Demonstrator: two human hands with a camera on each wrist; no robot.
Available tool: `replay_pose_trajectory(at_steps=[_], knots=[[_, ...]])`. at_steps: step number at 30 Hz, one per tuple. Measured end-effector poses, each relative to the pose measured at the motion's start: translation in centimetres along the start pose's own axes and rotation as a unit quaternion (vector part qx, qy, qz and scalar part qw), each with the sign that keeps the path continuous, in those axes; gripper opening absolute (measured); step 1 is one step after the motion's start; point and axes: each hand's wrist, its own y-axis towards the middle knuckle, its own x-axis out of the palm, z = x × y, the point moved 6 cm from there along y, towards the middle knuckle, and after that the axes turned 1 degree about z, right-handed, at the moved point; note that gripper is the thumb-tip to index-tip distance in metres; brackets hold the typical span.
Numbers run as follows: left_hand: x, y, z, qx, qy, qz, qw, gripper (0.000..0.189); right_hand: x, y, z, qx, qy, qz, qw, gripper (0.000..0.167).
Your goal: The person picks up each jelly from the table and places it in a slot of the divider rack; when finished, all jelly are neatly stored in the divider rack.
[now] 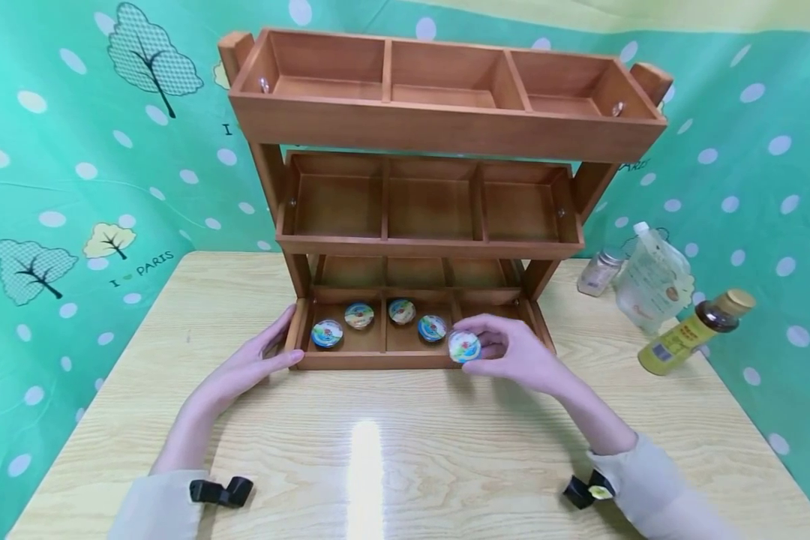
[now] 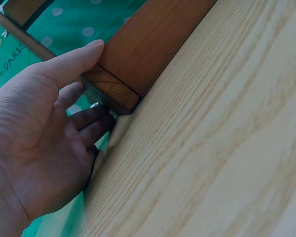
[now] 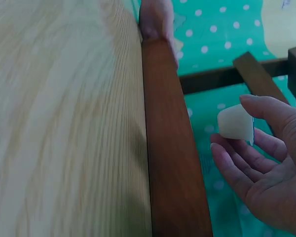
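Observation:
My right hand (image 1: 516, 351) pinches a small sealed cup (image 1: 464, 347) with a blue-and-white printed lid, held over the front edge of the bottom tray near its right compartment. In the right wrist view the cup's pale side (image 3: 234, 122) shows between thumb and fingers. At the bottom tray's left front corner, my left hand (image 1: 246, 365) grips the wooden rack (image 2: 153, 39), thumb on the front board and fingers along the side. Two similar cups, one a blue-lidded cup (image 1: 327, 333), lie in the left compartment. The middle compartment holds two more, including another blue-lidded cup (image 1: 432, 328).
The rack's middle tier (image 1: 432, 244) and top tier (image 1: 445, 127) rise above the cups, each split into three compartments. Right of the rack stand a small jar (image 1: 599, 272), a spouted pouch (image 1: 653, 281) and a tilted-looking bottle (image 1: 691, 335). A patterned green cloth (image 1: 61, 187) hangs behind.

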Motion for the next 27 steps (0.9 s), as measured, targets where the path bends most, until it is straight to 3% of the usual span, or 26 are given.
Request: replay_pose_trajectory(at_steps=[9, 16, 27], knots=[[0.0, 0.0, 0.0, 0.007, 0.004, 0.0, 1.0, 0.083, -4.7, -0.3, 2.8, 0.047, -0.013, 0.039, 0.998, 0.061], [-0.1, 0.1, 0.1, 0.013, 0.007, 0.003, 0.9999, 0.084, -7.1, 0.6, 4.1, 0.057, -0.085, 0.06, 0.993, 0.052], [0.1, 0.0, 0.1, -0.001, -0.004, -0.001, 1.0, 0.085, -8.2, 2.5, 4.5, 0.083, -0.239, 0.071, 0.9648, 0.05]])
